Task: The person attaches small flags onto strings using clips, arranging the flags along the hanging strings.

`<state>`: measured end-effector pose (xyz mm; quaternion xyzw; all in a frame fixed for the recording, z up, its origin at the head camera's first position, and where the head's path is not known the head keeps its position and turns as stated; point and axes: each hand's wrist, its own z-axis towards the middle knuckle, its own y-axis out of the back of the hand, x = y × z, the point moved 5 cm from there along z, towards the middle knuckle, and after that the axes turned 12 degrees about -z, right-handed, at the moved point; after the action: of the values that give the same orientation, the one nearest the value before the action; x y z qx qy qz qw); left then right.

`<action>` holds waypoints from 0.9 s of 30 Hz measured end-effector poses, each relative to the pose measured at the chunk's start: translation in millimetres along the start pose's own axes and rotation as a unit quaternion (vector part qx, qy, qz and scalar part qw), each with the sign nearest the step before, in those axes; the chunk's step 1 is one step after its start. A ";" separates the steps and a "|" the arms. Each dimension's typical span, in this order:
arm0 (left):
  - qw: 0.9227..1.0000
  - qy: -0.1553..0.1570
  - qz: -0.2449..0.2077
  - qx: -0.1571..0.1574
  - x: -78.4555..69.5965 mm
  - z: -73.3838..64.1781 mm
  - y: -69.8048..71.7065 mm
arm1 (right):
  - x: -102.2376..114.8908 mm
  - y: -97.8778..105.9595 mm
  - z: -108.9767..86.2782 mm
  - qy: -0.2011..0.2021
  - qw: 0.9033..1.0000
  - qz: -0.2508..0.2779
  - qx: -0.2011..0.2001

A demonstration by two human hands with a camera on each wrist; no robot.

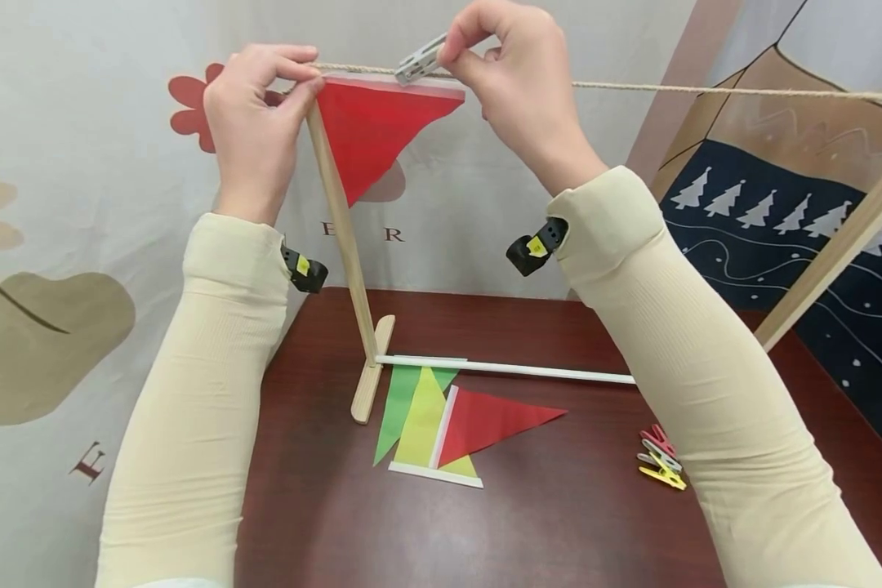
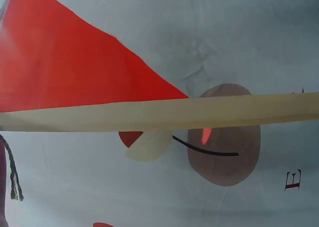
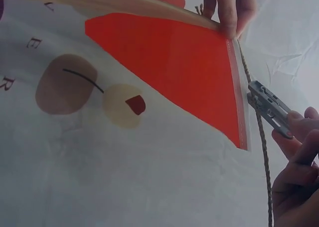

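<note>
A red pennant with a white top strip hangs just below a stretched rope. At the top of the wooden post, my left hand pinches the pennant's corner against the rope. My right hand holds a grey clothespin between thumb and fingers. In the right wrist view the tip of the clothespin sits over the rope by the white strip; whether it bites the strip I cannot tell. The left wrist view has the pennant behind the post, without the left hand.
On the dark red table lie a green pennant, a yellow pennant and another red pennant. Several clothespins lie by the right forearm. A white rod runs from the post's foot; a second post stands right.
</note>
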<state>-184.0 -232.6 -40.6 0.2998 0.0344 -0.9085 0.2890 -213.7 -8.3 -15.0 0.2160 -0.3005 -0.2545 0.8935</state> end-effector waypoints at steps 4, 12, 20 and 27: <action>1.000 0.005 0.000 0.005 9.1 3.5 -1.4 | 1.1 -1.1 3.8 0.003 1.000 -0.022 0.011; 0.999 0.031 -0.021 0.001 20.8 8.3 0.7 | 15.0 -2.9 7.3 0.021 0.997 -0.070 0.032; 0.999 0.036 -0.020 0.002 25.1 8.5 1.3 | 24.5 -10.4 6.8 0.052 0.987 -0.141 0.058; 0.999 0.033 -0.007 -0.004 24.2 9.0 1.5 | 28.0 -12.7 11.3 0.083 0.978 -0.173 0.076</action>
<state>-203.7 -248.1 -46.8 0.3286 0.0493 -0.8999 0.2823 -205.8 -37.2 -1.7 0.3525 -0.2022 -0.3629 0.8385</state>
